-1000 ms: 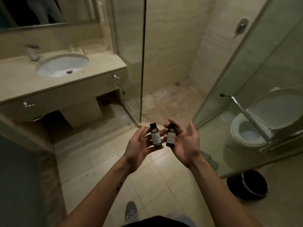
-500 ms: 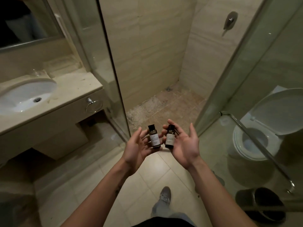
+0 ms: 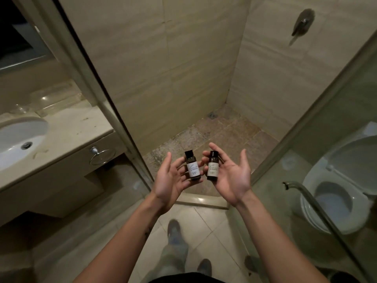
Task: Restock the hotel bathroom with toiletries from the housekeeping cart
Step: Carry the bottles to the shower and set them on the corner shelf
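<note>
Left hand (image 3: 171, 180): palm up, thumb standing clear, fingers loosely curled under and behind a small dark bottle (image 3: 192, 166) with a white label and black cap. The bottle stands upright.
Right hand (image 3: 232, 178): same pose mirrored. The thumb is splayed wide and the fingers cup a second bottle (image 3: 212, 169), whose label is more cream. The forefinger stretches up past the cap.

The two bottles sit just beside each other, not touching, at about chest height in front of the person. Both forearms reach forward, elbows in, wrists turned up.

Change over the last second: the hands and bottles hold the same presented pose, but the room has swung round them. The sink (image 3: 18, 139) and counter (image 3: 77, 131), which were ahead on the left, have slid to the left edge. The shower floor (image 3: 224, 135) now lies straight ahead, just beyond the bottles. One shoe (image 3: 173, 227) is mid-step, blurred, short of the shower threshold (image 3: 202, 201).

Reading: the person has turned away from the vanity, so these two bottles are probably meant for the shower stall. No shelf or ledge is visible in there. Neither bottle has been put down yet.

Periphery: towel ring (image 3: 102, 157) under the counter, wall valve (image 3: 303, 25) high on the right, toilet (image 3: 334, 193) behind glass on the right.
</note>
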Tool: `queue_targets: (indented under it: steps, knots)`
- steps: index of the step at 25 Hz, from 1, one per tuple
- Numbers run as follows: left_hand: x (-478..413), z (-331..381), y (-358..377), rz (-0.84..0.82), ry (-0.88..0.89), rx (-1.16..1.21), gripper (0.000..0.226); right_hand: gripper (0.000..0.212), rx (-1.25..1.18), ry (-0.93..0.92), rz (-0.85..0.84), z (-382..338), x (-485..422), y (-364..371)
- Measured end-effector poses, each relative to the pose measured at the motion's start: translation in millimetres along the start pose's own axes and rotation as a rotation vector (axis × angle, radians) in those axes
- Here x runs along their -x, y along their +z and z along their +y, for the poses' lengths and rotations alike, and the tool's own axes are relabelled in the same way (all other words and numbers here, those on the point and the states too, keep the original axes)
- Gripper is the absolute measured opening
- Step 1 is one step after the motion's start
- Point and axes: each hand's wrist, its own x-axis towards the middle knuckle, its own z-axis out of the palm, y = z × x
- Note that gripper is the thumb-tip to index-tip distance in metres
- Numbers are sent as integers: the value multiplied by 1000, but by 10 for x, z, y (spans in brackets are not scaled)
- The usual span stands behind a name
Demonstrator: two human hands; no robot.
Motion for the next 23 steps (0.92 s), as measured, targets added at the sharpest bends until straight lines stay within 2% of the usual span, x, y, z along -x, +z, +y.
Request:
queue_targets:
  steps: [6, 14, 23]
  knots:
    - [-1248, 544, -38, -38, -43, 11, 72, 89, -13, -46, 52, -442, -1183, 87]
    - [-2616, 1559, 95, -108, -78, -12, 75, 89, -2, -141, 80, -1139, -2479, 547]
    - [-3932, 2145, 179, -107, -88, -26, 73, 88, -32, -148, 110, -1740, -3754, 607]
